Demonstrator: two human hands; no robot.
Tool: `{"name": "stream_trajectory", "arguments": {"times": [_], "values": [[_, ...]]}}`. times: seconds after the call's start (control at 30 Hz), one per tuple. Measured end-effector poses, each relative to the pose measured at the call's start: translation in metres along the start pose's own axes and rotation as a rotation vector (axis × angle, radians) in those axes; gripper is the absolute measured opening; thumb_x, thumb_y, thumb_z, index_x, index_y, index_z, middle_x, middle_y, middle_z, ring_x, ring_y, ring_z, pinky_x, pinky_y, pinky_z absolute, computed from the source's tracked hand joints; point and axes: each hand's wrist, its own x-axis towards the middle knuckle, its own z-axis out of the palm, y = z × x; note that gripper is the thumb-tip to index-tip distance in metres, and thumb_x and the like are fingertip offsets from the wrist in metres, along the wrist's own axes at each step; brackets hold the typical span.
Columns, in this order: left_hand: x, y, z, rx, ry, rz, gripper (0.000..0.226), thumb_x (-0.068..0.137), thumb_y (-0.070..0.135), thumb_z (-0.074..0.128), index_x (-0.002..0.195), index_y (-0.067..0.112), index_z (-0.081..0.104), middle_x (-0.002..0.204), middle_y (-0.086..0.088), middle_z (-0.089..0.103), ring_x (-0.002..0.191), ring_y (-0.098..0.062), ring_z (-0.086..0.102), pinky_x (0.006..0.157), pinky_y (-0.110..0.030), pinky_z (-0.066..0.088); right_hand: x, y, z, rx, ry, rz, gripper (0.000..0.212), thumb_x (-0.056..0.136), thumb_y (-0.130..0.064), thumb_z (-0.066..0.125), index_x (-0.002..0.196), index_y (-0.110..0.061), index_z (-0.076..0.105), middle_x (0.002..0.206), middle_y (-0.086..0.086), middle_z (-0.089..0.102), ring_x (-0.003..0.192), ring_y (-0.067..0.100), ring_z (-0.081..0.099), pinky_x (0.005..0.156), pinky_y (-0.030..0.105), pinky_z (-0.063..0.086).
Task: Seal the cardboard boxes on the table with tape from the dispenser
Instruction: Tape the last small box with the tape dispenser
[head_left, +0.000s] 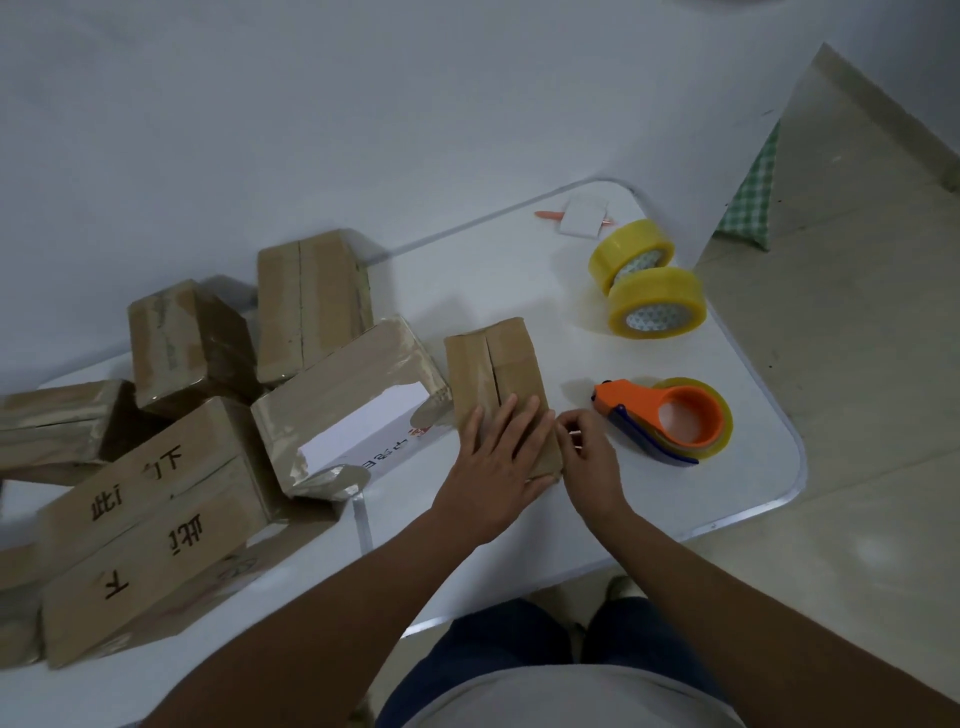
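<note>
A small brown cardboard box (493, 364) stands on the white table (519, 291), its two top flaps meeting in a dark seam. My left hand (498, 457) lies flat on the box's near end with straight fingers. My right hand (587, 452) is at the box's near right corner, fingers curled against its edge; whether it pinches anything there I cannot tell. The orange tape dispenser (670, 421) with a clear roll lies on the table just right of my right hand, untouched.
Several larger cardboard boxes (156, 519) are piled at the left. Two yellow tape rolls (649, 291) lie at the back right, with a white card (582, 218) over an orange pen behind them. The table's rounded corner (784, 467) is near the dispenser.
</note>
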Motion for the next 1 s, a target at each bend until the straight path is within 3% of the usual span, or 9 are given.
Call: {"name": "stream_trajectory", "arguments": {"times": [0.1, 0.2, 0.37, 0.43, 0.6, 0.73, 0.83, 0.9, 1.0], "values": [[0.0, -0.001, 0.001, -0.007, -0.007, -0.003, 0.067, 0.102, 0.056, 0.027, 0.155, 0.015, 0.027, 0.162, -0.011, 0.024, 0.151, -0.031, 0.017, 0.115, -0.058, 0.025, 0.002, 0.004, 0.005, -0.035, 0.007, 0.033, 0.013, 0.101, -0.023, 0.05, 0.109, -0.014, 0.055, 0.104, 0.003, 0.058, 0.09, 0.018, 0.057, 0.076, 0.028, 0.049], [-0.002, -0.001, 0.001, -0.017, -0.006, -0.005, 0.067, 0.103, 0.057, 0.027, 0.155, 0.016, 0.027, 0.162, -0.01, 0.024, 0.151, -0.031, 0.017, 0.115, -0.058, 0.024, 0.012, 0.007, 0.005, -0.112, -0.061, 0.086, 0.034, 0.099, -0.021, 0.052, 0.131, -0.01, 0.046, 0.121, 0.003, 0.05, 0.096, 0.019, 0.057, 0.075, 0.021, 0.045], [-0.002, -0.002, 0.002, -0.01, 0.006, -0.007, 0.068, 0.102, 0.057, 0.03, 0.156, 0.016, 0.026, 0.163, -0.009, 0.022, 0.151, -0.029, 0.016, 0.116, -0.057, 0.024, 0.002, 0.002, -0.012, -0.204, -0.095, 0.051, 0.037, 0.098, -0.002, 0.041, 0.131, -0.011, 0.055, 0.125, 0.003, 0.062, 0.109, 0.016, 0.06, 0.095, 0.036, 0.051], [-0.002, -0.002, 0.002, -0.016, 0.012, -0.008, 0.068, 0.102, 0.057, 0.03, 0.156, 0.016, 0.025, 0.163, -0.009, 0.023, 0.151, -0.029, 0.018, 0.116, -0.057, 0.024, -0.017, -0.005, -0.016, -0.195, -0.081, -0.014, 0.042, 0.098, 0.001, 0.04, 0.134, -0.014, 0.056, 0.126, -0.001, 0.063, 0.109, 0.011, 0.061, 0.099, 0.033, 0.049], [-0.002, -0.002, 0.003, -0.039, 0.005, -0.024, 0.07, 0.099, 0.058, 0.032, 0.155, 0.017, 0.028, 0.162, -0.008, 0.026, 0.15, -0.029, 0.021, 0.116, -0.056, 0.024, -0.035, -0.012, -0.008, -0.301, -0.124, -0.185, 0.059, 0.092, 0.006, 0.045, 0.147, -0.014, 0.039, 0.138, 0.006, 0.055, 0.121, 0.021, 0.057, 0.106, 0.036, 0.044], [-0.002, -0.002, 0.001, -0.053, -0.003, -0.021, 0.069, 0.1, 0.058, 0.032, 0.155, 0.016, 0.03, 0.161, -0.009, 0.026, 0.15, -0.03, 0.022, 0.116, -0.057, 0.024, -0.03, -0.013, -0.019, -0.37, -0.304, -0.156, 0.061, 0.098, -0.002, 0.044, 0.153, -0.016, 0.022, 0.145, 0.009, 0.049, 0.125, 0.024, 0.054, 0.1, 0.025, 0.041], [-0.003, -0.003, 0.001, -0.058, -0.014, -0.012, 0.071, 0.099, 0.057, 0.037, 0.156, 0.016, 0.024, 0.163, -0.009, 0.021, 0.151, -0.03, 0.017, 0.117, -0.057, 0.022, -0.027, -0.012, -0.036, -0.362, -0.323, -0.072, 0.063, 0.099, -0.012, 0.051, 0.154, -0.015, 0.02, 0.143, 0.005, 0.052, 0.124, 0.017, 0.056, 0.094, 0.016, 0.04], [-0.004, -0.003, 0.001, -0.058, -0.019, -0.006, 0.077, 0.095, 0.054, 0.046, 0.157, 0.016, 0.021, 0.164, -0.009, 0.019, 0.151, -0.031, 0.015, 0.117, -0.058, 0.022, -0.022, -0.012, -0.044, -0.37, -0.329, -0.093, 0.062, 0.097, -0.017, 0.056, 0.152, -0.017, 0.027, 0.142, 0.004, 0.053, 0.126, 0.015, 0.054, 0.098, 0.017, 0.042], [-0.003, -0.002, 0.0, -0.071, -0.009, -0.008, 0.082, 0.09, 0.048, 0.057, 0.157, 0.016, 0.021, 0.164, -0.009, 0.019, 0.151, -0.032, 0.016, 0.117, -0.058, 0.022, -0.017, -0.022, -0.041, -0.49, -0.442, -0.171, 0.064, 0.099, -0.021, 0.054, 0.154, -0.022, 0.021, 0.137, 0.007, 0.057, 0.119, 0.02, 0.058, 0.099, 0.029, 0.048]]}}
